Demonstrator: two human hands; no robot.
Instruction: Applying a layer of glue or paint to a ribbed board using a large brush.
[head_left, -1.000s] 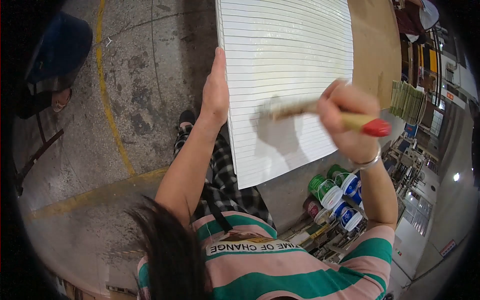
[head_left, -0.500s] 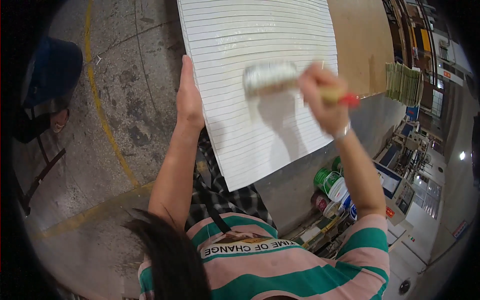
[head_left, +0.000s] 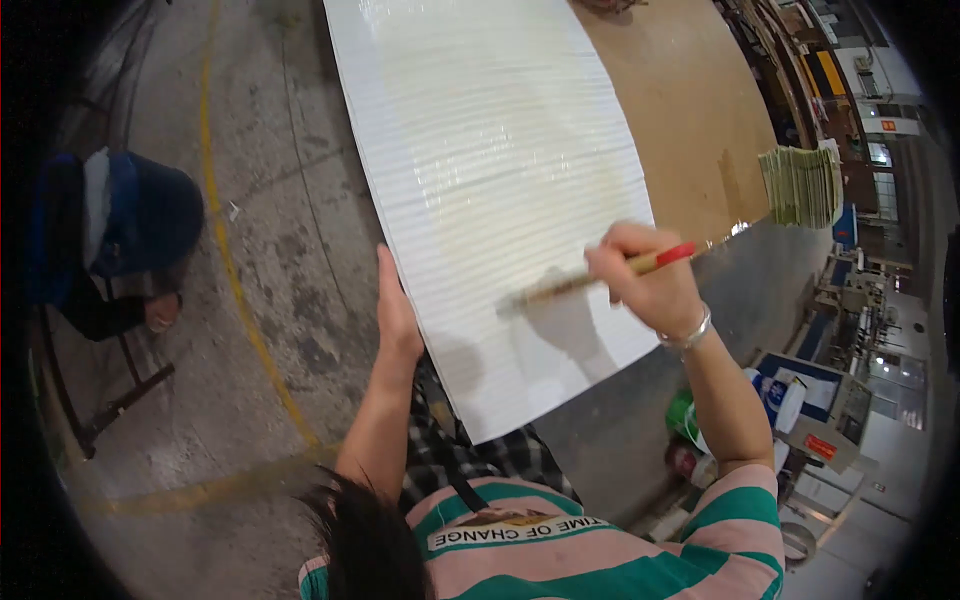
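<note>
A long stack of white paper sheets, fanned so that the edges form many narrow strips, lies before me with its near corner over my lap. Wet, glossy patches shine on it. My right hand grips a brush by its wooden, red-tipped handle. The bristle end is smeared by motion, low over or touching the near part of the sheets; I cannot tell which. Against the stack's left edge rests my left hand, fingers straight and holding nothing.
The brown tabletop extends right of the sheets, with a bundle of greenish slips at its edge. A green bucket stands below on the right. At left are a blue bin and another person's foot.
My right hand has drawn the brush toward the near end of the sheets. My left hand has slid nearer along the left edge. The whole view has shifted somewhat.
</note>
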